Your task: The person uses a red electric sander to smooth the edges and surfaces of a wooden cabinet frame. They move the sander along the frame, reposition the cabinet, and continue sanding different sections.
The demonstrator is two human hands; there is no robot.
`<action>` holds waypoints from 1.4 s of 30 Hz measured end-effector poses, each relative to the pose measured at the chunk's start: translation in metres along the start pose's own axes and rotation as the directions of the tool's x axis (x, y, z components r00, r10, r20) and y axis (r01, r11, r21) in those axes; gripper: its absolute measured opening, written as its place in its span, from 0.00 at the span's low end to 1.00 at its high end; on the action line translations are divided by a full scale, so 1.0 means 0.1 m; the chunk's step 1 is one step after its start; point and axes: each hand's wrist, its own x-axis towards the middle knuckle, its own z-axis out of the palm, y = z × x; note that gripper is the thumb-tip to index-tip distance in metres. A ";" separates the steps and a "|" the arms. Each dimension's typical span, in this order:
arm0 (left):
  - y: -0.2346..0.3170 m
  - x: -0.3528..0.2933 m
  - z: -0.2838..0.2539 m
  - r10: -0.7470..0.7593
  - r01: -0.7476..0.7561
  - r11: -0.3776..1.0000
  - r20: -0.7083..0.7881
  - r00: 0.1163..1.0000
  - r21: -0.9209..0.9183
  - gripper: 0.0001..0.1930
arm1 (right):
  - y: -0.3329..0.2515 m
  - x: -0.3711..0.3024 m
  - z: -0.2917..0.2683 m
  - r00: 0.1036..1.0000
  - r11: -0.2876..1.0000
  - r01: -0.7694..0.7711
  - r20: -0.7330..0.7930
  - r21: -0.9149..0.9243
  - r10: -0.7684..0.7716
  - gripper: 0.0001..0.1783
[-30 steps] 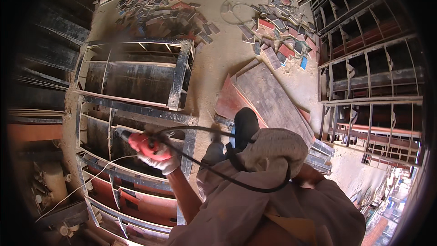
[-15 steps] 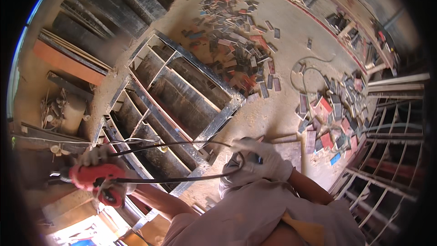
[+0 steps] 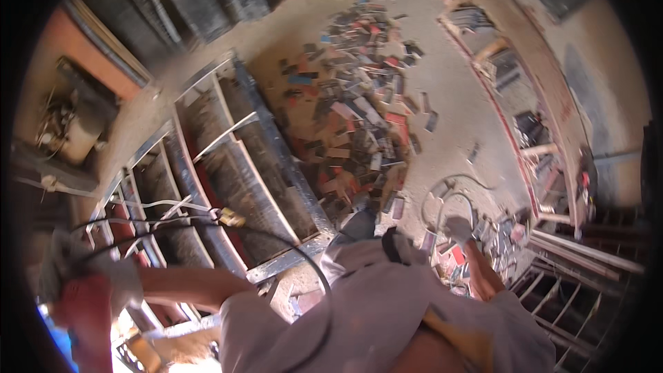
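My left hand (image 3: 124,283), in a pale glove, is wrapped round a red corded power tool (image 3: 86,307) at the lower left. Motion smears both, and the tool's exact kind does not show. From there its black cable (image 3: 276,233) arcs over the wooden frame and down across my clothing. Off to the right, my gloved right hand (image 3: 458,230) is stretched out above the edge of a heap of block offcuts (image 3: 507,238). Blur hides its fingers, so I cannot tell whether it is open or closed.
A big dark frame with pale slats (image 3: 242,159) lies on the floor at left. Ahead spreads a long heap of small wood blocks (image 3: 373,107). A grey hose (image 3: 445,183) curls near my right hand. Long boards (image 3: 545,97) and a barred rack (image 3: 566,304) stand at right.
My left hand has moved further left and down with the power tool. My right hand has left the cable near my body and reached out to the right. The view has turned.
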 end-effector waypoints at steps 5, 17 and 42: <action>-0.04 1.10 0.91 0.026 -0.248 0.416 0.261 0.965 0.875 0.15 | -0.44 1.10 -0.19 0.961 0.961 -0.277 0.019 -0.013 0.277 0.14; -0.90 3.30 3.19 0.003 -0.138 0.179 0.140 0.990 0.974 0.11 | -5.32 5.35 1.35 0.946 0.929 0.070 0.319 -0.365 0.054 0.16; -6.98 5.94 5.57 -0.257 -0.221 0.658 -0.491 0.832 -0.720 0.28 | -14.21 3.30 9.18 -0.413 0.611 0.559 0.827 0.561 -0.381 0.33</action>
